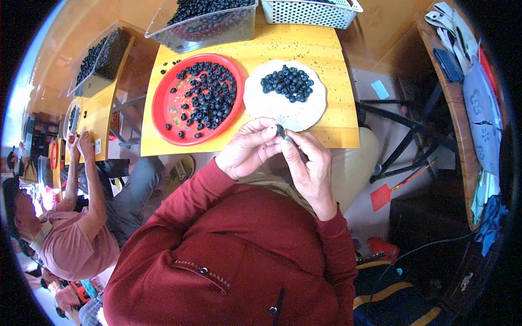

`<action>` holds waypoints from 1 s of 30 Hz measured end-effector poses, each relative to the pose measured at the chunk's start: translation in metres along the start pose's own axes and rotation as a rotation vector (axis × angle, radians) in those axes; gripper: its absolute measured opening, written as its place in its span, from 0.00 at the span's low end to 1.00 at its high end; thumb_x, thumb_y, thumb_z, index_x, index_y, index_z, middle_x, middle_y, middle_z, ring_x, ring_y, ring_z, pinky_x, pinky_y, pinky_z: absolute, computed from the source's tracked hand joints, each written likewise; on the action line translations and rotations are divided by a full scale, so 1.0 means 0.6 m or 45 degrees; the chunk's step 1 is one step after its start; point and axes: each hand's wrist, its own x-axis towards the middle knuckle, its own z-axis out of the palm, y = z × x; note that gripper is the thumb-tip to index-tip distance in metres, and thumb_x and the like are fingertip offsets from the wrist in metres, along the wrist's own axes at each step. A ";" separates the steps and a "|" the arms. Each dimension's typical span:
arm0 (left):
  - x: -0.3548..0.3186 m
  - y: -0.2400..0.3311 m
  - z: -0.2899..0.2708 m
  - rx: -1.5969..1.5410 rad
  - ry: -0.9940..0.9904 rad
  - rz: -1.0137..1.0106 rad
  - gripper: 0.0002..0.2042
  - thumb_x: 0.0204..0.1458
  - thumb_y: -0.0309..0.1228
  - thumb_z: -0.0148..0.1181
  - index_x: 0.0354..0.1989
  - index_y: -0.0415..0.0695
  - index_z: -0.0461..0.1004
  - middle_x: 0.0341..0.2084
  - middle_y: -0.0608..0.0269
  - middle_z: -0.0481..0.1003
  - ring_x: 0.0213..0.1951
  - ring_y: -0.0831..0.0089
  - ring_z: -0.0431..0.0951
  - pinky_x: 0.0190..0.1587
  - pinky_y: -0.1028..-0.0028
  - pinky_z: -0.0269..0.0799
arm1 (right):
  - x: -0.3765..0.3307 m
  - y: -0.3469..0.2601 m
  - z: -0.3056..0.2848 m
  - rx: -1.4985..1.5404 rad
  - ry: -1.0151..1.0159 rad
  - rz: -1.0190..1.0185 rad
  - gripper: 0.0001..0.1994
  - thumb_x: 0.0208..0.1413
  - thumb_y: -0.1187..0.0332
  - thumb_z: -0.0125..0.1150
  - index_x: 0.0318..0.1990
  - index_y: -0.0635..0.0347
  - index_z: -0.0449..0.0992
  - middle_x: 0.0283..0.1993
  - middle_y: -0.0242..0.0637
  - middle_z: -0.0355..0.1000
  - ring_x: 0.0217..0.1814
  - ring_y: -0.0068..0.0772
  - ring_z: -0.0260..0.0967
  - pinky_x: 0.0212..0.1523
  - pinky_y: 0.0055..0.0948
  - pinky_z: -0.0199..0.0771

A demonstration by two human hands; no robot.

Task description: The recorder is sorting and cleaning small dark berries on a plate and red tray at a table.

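My left hand and my right hand meet in front of my chest, just below the table's near edge. Between their fingertips they pinch one small round black piece with a hole in it. My right hand also holds a thin dark tool against the piece. Just beyond the hands lies a round white plate with a small heap of the same black pieces. To its left is a red round tray with many black pieces scattered over it.
The yellow table carries a clear plastic bin full of black pieces and a white mesh basket at the back. Another person in pink works at a second yellow table on my left. A dark folding frame stands right.
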 end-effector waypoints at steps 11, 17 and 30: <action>-0.008 -0.003 0.012 0.097 -0.035 0.073 0.07 0.60 0.24 0.58 0.45 0.42 0.76 0.36 0.60 0.78 0.38 0.73 0.79 0.46 0.70 0.78 | -0.005 -0.010 -0.009 0.000 -0.040 0.031 0.12 0.64 0.68 0.57 0.47 0.68 0.78 0.36 0.46 0.76 0.38 0.42 0.77 0.38 0.33 0.75; -0.028 0.004 0.049 0.137 -0.259 0.078 0.06 0.60 0.24 0.58 0.44 0.41 0.76 0.34 0.58 0.76 0.37 0.71 0.78 0.42 0.70 0.79 | -0.018 0.047 -0.045 0.071 0.203 0.321 0.12 0.65 0.68 0.58 0.47 0.69 0.79 0.34 0.40 0.77 0.36 0.24 0.71 0.37 0.25 0.71; -0.019 -0.006 0.025 0.120 -0.153 0.021 0.08 0.59 0.25 0.59 0.46 0.41 0.75 0.40 0.60 0.78 0.43 0.72 0.79 0.47 0.69 0.79 | -0.009 -0.010 -0.009 0.273 0.047 0.098 0.15 0.59 0.64 0.66 0.45 0.70 0.78 0.38 0.44 0.76 0.36 0.31 0.75 0.36 0.28 0.73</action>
